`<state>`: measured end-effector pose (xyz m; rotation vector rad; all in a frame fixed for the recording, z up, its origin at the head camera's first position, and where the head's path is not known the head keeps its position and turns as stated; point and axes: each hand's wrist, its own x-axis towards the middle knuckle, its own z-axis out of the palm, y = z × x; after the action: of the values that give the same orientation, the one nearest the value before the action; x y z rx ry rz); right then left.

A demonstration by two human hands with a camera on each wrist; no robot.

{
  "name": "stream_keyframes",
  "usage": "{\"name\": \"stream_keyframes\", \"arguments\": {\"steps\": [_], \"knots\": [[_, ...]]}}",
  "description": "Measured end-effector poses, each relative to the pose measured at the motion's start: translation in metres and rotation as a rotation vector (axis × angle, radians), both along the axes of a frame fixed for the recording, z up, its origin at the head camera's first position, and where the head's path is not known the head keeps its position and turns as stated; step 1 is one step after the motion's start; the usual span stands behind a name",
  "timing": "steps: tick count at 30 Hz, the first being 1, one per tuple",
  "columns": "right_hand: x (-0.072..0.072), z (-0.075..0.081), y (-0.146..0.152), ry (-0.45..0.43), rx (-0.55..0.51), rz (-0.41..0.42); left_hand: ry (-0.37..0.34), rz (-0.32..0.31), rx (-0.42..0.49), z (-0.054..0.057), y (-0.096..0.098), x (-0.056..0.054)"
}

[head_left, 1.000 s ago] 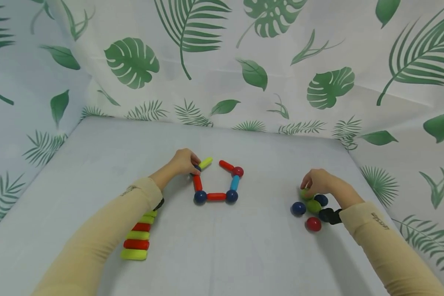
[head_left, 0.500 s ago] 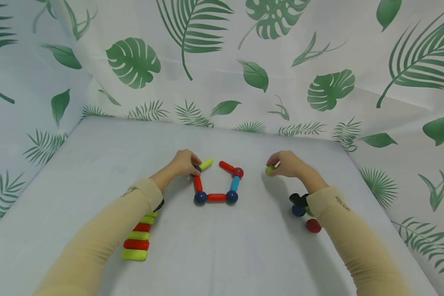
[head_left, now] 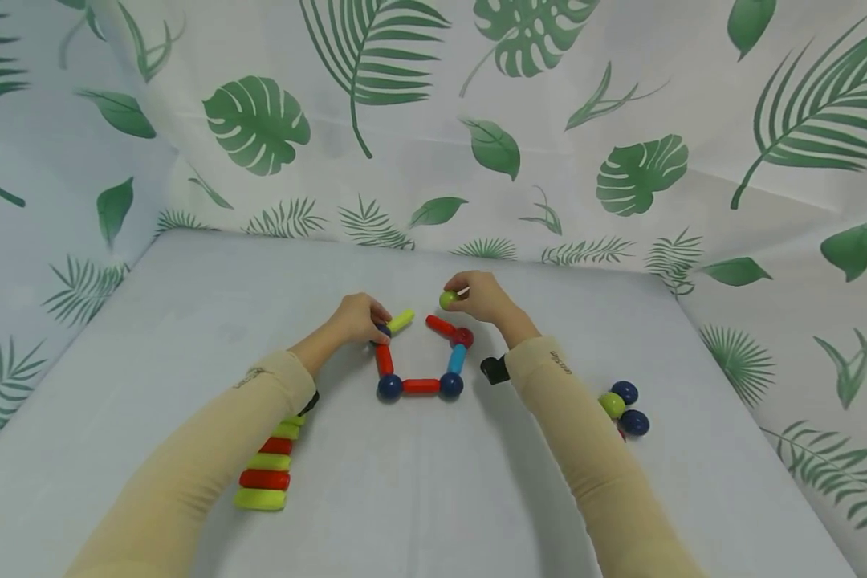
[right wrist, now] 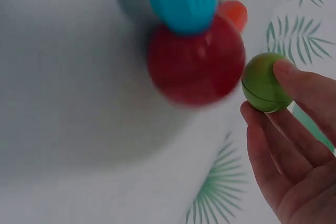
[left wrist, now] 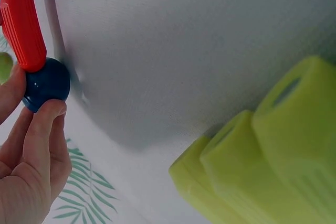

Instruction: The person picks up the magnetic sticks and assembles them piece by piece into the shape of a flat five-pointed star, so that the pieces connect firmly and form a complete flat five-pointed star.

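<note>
My left hand (head_left: 357,319) pinches a dark blue ball (left wrist: 50,83) at the upper left corner of a figure of rods and balls. From that ball a yellow-green rod (head_left: 401,321) slants up and right, and a red rod (left wrist: 25,27) runs down. Two more blue balls, joined by a red rod (head_left: 421,387), form the lower side. A light blue rod (head_left: 457,358) leads up to a red ball (right wrist: 197,64) bearing another red rod (head_left: 441,325). Between thumb and fingers my right hand (head_left: 482,299) holds a green ball (right wrist: 266,82) just above that rod's free end.
Several yellow-green and red rods (head_left: 263,479) lie in a column beside my left forearm. To the right, blue balls (head_left: 633,422) and a green ball (head_left: 611,405) sit together, with a red one mostly hidden by my right sleeve. A leaf-printed cloth (head_left: 405,177) rises behind.
My right hand has carried the green ball from the cluster on the right, leftward to the top of the figure. My left hand has stayed on the blue ball.
</note>
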<state>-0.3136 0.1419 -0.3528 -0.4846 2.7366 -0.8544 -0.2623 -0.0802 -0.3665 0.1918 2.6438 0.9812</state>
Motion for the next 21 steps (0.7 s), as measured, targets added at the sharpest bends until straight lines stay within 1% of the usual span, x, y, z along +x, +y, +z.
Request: {"name": "stream_keyframes", "arguments": {"steps": [3, 7, 11, 16, 21], "knots": [[-0.003, -0.007, -0.015, -0.003, -0.004, 0.012, 0.0, -0.004, 0.005, -0.002, -0.002, -0.001], [-0.006, -0.011, -0.032, 0.004, -0.004, 0.014, 0.006, -0.006, 0.008, -0.002, -0.003, -0.002], [-0.006, -0.012, -0.042, -0.032, 0.035, 0.019, 0.007, -0.01, -0.003, -0.002, -0.003, -0.002], [-0.006, -0.013, -0.047, -0.069, 0.081, 0.029, -0.003, -0.011, -0.003, 0.0, -0.003, -0.001], [-0.005, -0.014, -0.043, -0.08, 0.11, 0.029, -0.001, -0.013, 0.002, -0.001, -0.002, -0.001]]}}
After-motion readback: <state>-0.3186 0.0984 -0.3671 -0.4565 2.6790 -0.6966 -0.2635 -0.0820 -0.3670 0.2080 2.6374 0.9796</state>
